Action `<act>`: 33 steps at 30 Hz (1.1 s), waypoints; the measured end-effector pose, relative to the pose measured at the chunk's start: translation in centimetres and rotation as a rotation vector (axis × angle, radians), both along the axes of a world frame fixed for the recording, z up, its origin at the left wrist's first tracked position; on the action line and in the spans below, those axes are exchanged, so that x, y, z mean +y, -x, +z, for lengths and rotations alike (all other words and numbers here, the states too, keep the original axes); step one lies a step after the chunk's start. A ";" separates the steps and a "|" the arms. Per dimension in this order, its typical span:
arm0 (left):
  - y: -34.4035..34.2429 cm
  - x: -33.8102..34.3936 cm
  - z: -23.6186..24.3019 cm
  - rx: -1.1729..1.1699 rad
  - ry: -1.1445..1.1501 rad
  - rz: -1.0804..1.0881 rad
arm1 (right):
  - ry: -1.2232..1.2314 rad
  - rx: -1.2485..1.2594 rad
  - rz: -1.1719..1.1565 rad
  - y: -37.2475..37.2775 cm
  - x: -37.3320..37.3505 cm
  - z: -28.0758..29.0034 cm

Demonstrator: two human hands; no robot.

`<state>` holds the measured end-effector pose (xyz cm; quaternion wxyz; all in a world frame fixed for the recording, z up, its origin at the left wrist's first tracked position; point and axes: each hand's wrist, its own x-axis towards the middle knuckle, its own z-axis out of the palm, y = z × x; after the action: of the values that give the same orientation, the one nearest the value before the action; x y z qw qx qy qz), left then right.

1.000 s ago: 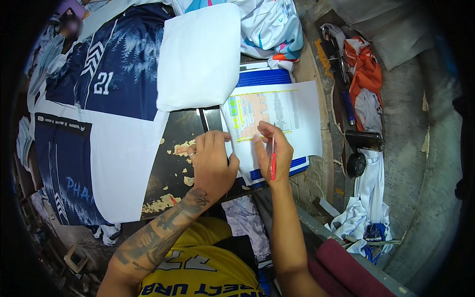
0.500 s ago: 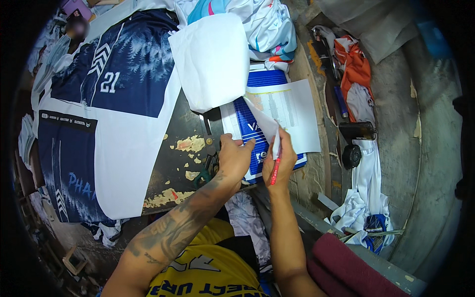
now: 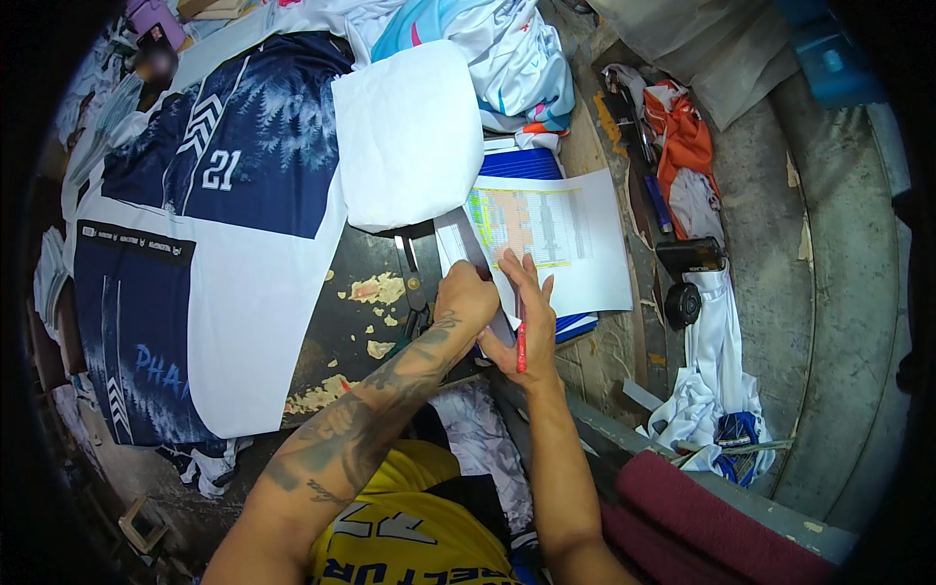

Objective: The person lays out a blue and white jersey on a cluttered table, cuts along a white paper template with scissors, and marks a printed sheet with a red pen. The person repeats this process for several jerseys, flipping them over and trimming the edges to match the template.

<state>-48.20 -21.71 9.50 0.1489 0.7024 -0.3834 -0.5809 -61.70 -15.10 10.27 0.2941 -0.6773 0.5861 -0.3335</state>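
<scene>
A printed sheet (image 3: 591, 278) with a coloured table lies over a blue ream-like pack (image 3: 526, 164). My right hand (image 3: 526, 312) rests on the sheet with fingers spread, a red pen (image 3: 522, 348) tucked between thumb and palm. Beside it, my left hand (image 3: 466, 295) is closed at the left edge of the papers, seemingly gripping them; its fingertips are hidden. Scissors (image 3: 414, 285) lie on the dark tabletop just left of that hand. A folded white cloth (image 3: 409, 136) sits above them, close to the papers.
Navy printed fabric panels (image 3: 263, 146) with white borders cover the table's left side. White and blue garments (image 3: 517, 63) are heaped at the back. Right of the table are an orange cloth (image 3: 681, 132), a black tape roll (image 3: 682, 305) and white fabric (image 3: 717, 361). A maroon cushion (image 3: 721, 517) is at lower right.
The raised sheet has come down flat, showing its coloured table and covering most of the blue pack. My right hand has spread over it; my left has closed at the papers' edge.
</scene>
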 end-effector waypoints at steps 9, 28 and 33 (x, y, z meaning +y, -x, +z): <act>-6.3 1.5 -0.2 -0.109 0.370 -0.204 | -0.043 0.283 -0.064 -0.9 0.0 -1.6; -10.1 0.2 -2.3 -0.311 0.957 -1.025 | 0.008 -0.067 -0.203 -0.1 -2.5 1.5; -10.1 -0.3 -2.1 -0.348 0.923 -1.064 | -0.220 -0.587 -0.298 0.2 -6.1 0.3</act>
<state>-38.14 -21.99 7.45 0.0643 0.3688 -0.8974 -0.2336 -61.87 -21.17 10.58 0.4698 -0.4236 0.6013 -0.4882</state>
